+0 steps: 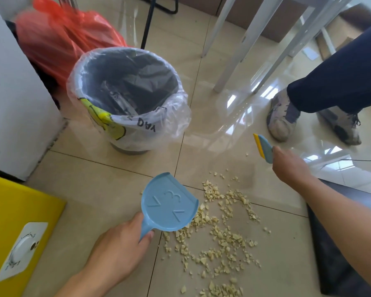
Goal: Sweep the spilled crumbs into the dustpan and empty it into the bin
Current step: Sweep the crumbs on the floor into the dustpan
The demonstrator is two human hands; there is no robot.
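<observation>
Head cam: left hand (118, 251) grips dustpan (169, 203), right hand (287, 166) clutches scraper (265, 150). I'd flatten the pan's lip, then drag crumbs (223, 228) from 3 o'clock inward.

The dustpan (168, 207) is showing light blue, with a raised "3" and arrow marks moulded into it. The little brush (263, 150) is looking the same blue with a yellow edge strip. The crumbs (221, 228) are coming across pale cream against the glossy beige floor tiles (99, 189). At 11 o'clock the bin (124, 93) is looking dark grey inside, wearing a clear liner with yellow print and black lettering. Behind it an orange-red bag (66, 37) is glowing. At 8 o'clock a bright yellow box (15, 211) is carrying a white label.
</observation>
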